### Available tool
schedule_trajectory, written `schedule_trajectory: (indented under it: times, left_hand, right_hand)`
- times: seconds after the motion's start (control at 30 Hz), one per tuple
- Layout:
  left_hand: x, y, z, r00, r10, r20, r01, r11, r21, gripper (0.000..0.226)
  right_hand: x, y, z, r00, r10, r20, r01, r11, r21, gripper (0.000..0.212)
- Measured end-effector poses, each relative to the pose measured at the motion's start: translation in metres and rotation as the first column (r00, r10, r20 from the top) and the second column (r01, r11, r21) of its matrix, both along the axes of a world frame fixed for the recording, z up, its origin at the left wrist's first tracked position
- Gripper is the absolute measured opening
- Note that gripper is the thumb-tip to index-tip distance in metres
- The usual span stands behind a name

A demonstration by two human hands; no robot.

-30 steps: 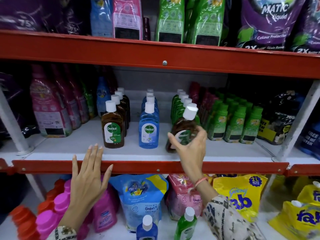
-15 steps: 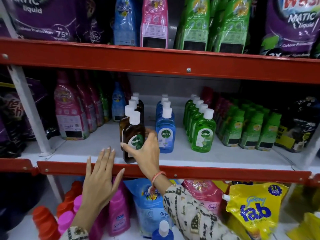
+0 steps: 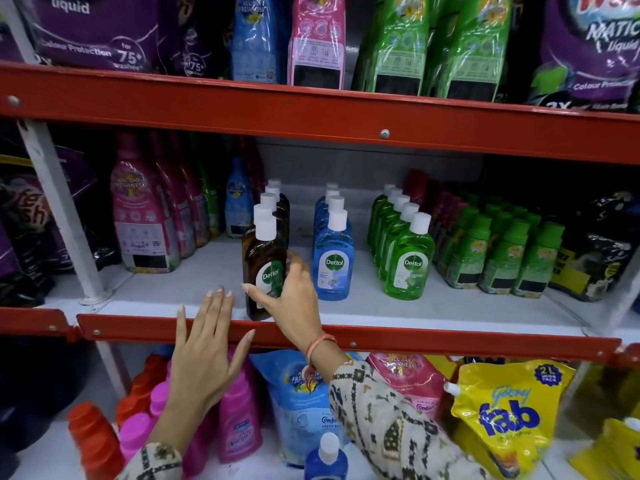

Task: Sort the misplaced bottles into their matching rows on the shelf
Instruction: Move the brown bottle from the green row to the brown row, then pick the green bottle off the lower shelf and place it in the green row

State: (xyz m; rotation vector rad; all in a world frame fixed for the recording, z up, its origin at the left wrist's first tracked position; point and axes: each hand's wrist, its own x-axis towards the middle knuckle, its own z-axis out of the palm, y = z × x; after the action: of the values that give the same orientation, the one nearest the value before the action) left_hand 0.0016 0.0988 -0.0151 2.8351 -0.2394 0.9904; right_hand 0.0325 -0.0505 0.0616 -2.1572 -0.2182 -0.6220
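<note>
A brown Dettol bottle (image 3: 260, 268) with a white cap stands at the front of the brown row (image 3: 277, 209) on the middle shelf (image 3: 450, 311). My right hand (image 3: 291, 299) is wrapped around its lower right side, thumb across the label. To its right run a blue Dettol row (image 3: 333, 258) and a green Dettol row (image 3: 408, 261), each several deep. My left hand (image 3: 207, 351) hovers open, fingers spread, in front of the red shelf edge. A loose blue bottle (image 3: 325, 459) stands on the shelf below.
Pink refill pouches (image 3: 142, 223) stand at the left, small green bottles (image 3: 505, 258) at the right. A red beam (image 3: 346, 119) crosses overhead. Below are pink and orange bottles (image 3: 138, 420), blue and pink pouches, and a yellow fab pouch (image 3: 505, 414).
My right hand carried the brown bottle leftward from the green row to the front of the brown row and set it on the shelf. The left hand stayed near the shelf edge.
</note>
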Motion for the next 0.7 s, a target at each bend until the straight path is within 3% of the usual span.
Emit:
schedule_trajectory:
  times: [0.17,0.3,0.43,0.5,0.6,0.7]
  left_hand:
    - [-0.002,-0.005,0.003,1.000,0.011,0.002,-0.011,1.000,-0.018,0.078]
    - [-0.005,-0.011,0.001,1.000,-0.008,0.020,0.009,1.000,-0.028,0.076]
    - [-0.004,-0.009,-0.004,0.999,-0.014,0.039,0.015,1.000,-0.021,0.074]
    - [-0.003,-0.007,-0.006,0.998,-0.023,0.051,0.024,1.000,-0.020,0.072]
    - [-0.001,-0.007,-0.008,0.998,-0.030,0.062,0.032,0.999,-0.041,0.071]
    - [0.000,-0.010,-0.009,0.997,-0.028,0.078,0.033,0.997,-0.070,0.070]
  right_hand:
    - [-0.007,-0.011,-0.003,0.996,0.078,-0.034,-0.078,0.997,-0.016,0.086]
    - [-0.034,-0.030,-0.018,0.994,0.084,0.076,-0.087,0.996,0.028,0.070]
    - [-0.069,-0.064,-0.060,0.940,-0.094,0.329,0.065,0.993,0.096,0.042]
    - [-0.085,-0.085,-0.090,0.904,-0.208,0.374,0.173,0.977,0.125,0.036]
    - [-0.106,-0.115,-0.138,0.876,-0.395,0.276,0.359,0.917,0.173,0.043]
    - [-0.119,-0.134,-0.184,0.818,-0.570,0.079,0.556,0.818,0.146,0.064]
